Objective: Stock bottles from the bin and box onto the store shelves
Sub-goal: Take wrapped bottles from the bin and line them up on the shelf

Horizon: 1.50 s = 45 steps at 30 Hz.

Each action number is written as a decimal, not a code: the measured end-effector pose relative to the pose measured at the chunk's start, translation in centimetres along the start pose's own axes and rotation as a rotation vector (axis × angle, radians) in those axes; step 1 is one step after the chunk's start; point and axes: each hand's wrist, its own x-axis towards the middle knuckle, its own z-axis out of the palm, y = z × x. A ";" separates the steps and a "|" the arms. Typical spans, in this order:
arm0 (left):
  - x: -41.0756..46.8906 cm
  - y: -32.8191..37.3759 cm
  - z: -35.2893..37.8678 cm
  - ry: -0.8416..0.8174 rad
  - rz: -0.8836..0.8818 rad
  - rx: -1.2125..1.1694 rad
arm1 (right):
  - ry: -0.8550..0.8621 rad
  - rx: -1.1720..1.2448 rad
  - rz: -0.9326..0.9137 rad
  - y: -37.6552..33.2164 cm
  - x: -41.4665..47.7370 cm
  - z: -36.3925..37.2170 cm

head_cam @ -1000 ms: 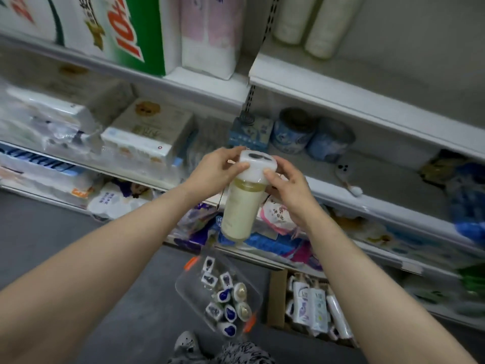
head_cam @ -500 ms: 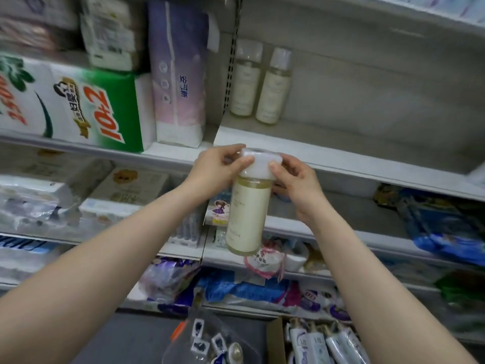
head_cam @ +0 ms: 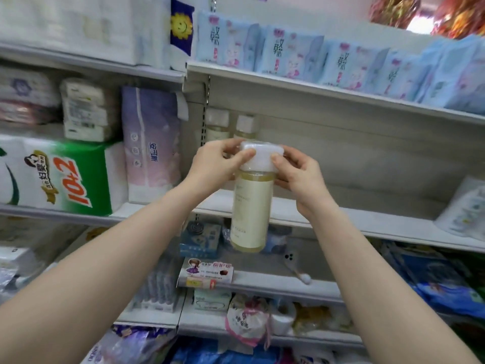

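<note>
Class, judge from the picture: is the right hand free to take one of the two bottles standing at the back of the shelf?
Probably not yet. The right hand and left hand both pinch the cap of the held bottle, which hangs in front of the shelf bottles.

The green-and-white tissue pack [head_cam: 65, 177] shows a tilted red "10+2". The lilac pack [head_cam: 151, 143] beside it carries blue characters, 安可新. Print on the bottle [head_cam: 252, 214] is too faint to read.
</note>
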 end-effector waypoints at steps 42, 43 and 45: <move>-0.3 -10.0 7.7 -0.204 -0.123 -0.060 | 0.296 -0.371 0.040 12.8 -1.9 -0.1; -0.4 -10.2 7.6 -0.198 -0.116 -0.054 | 0.284 -0.397 0.049 12.8 -1.8 -0.2; -0.7 -10.3 7.4 -0.192 -0.115 -0.042 | 0.247 -0.450 0.072 12.4 -1.4 -0.6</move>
